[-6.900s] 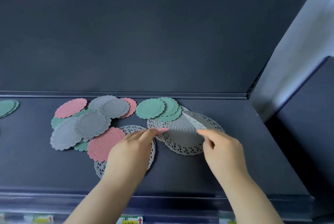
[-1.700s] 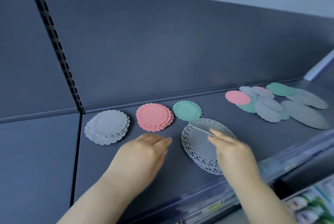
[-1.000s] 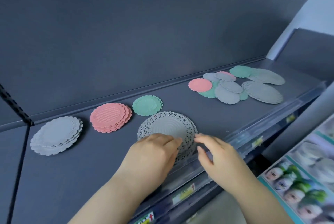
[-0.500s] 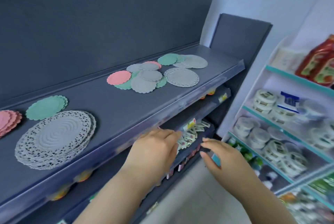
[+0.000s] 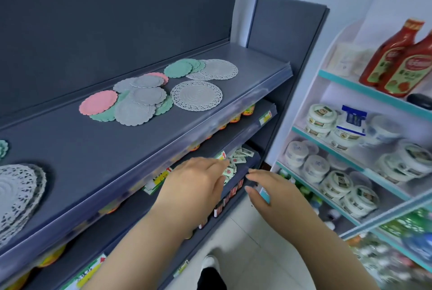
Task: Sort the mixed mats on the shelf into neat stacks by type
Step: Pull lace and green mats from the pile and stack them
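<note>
Head view only. Hands low in frame, both empty, held in front of the lower shelves and clear of every mat. Left hand at about 6 o'clock, palm down, fingers loosely extended toward 1 o'clock, gripping nothing. Right hand just beside it toward 4 o'clock, fingers spread and slack, likewise holding nothing; a narrow gap between the two hands.

Dark grey shelf running from 8 o'clock up to 2 o'clock. Unsorted pile of small scalloped mats near 11 o'clock: pink mat at the pile's 9 o'clock edge, grey ones overlapping on top, green ones poking out beneath. Single lace doily lying flat just beside the pile at its 3 o'clock side, apart from it. More toward 1 o'clock, two overlapping green mats resting partly over another lace doily.

Far at 9 o'clock, cut by the frame edge, sorted stack of lace doilies, edges roughly aligned; sliver of a green stack beyond it at its 12 o'clock.

Below: yellow-lidded jars and small sachets on lower shelves. At 3 o'clock, white rack with teal shelf edges carrying red sauce bottles and round tubs, somewhat blurred.
</note>
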Available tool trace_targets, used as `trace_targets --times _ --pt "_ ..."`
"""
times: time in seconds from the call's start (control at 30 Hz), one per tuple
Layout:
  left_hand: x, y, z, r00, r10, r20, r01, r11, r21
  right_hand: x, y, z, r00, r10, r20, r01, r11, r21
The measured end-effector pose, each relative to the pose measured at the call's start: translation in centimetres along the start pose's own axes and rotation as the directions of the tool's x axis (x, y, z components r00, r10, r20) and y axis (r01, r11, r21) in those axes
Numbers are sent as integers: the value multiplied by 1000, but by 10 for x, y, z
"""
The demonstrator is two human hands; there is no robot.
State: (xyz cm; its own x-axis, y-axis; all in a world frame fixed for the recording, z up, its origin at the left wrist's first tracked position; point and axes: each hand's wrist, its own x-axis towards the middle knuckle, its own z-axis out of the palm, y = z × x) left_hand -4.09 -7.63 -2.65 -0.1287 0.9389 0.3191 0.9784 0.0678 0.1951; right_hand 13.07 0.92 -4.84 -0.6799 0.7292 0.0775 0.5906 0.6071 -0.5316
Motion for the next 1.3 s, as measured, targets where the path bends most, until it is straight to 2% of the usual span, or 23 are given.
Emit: trace_targets --times 0.37,0.53,0.8,1.0,1.3 --pt "121 -57 23 995 -27 -92 27 1000 0 134 31 -25 995 -41 -88 37 998 -40" --pt "160 -73 31 998 -39 -44 39 999 4 177 45 -29 993 -70 -99 66 997 -40" --pt "195 -92 50 990 -137 -39 139 987 80 262 67 -39 972 -168 -164 189 974 124" --pt "234 -94 63 941 -326 -87 334 938 95 346 83 -46 936 -352 -15 351 930 106" --pt "266 -69 73 821 -548 -161 571 779 261 425 98 -46 769 -569 291 586 809 33"
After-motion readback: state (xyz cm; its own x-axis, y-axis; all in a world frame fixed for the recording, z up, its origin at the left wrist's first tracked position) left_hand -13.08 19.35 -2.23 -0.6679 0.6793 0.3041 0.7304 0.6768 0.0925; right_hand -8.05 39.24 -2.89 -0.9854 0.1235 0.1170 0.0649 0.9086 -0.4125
